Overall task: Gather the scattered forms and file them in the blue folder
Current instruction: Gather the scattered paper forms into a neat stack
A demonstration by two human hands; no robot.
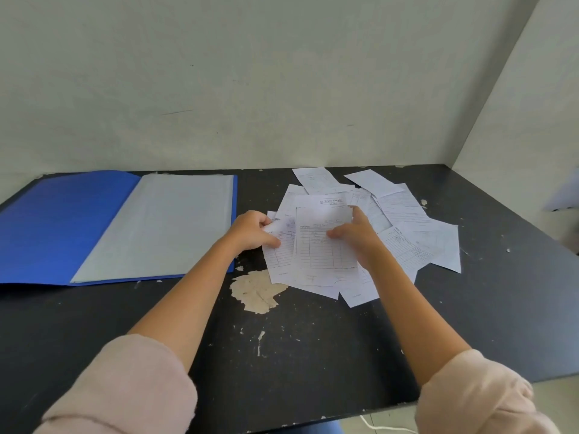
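Observation:
Several white printed forms [404, 214] lie in an overlapping heap on the right half of the black table. The blue folder [53, 227] lies open flat on the left, a pale sheet [163, 223] covering its right-hand leaf. My left hand [252, 231] pinches the left edge of a form [279, 255] at the heap's near left. My right hand [357, 236] grips a form [322, 245] on top of the heap, thumb on its face and fingers at its right edge.
The black table [313, 355] has a large chipped pale patch [255, 291] just in front of the heap. A wall stands behind the table and another at the right. The table's front edge runs across the lower right.

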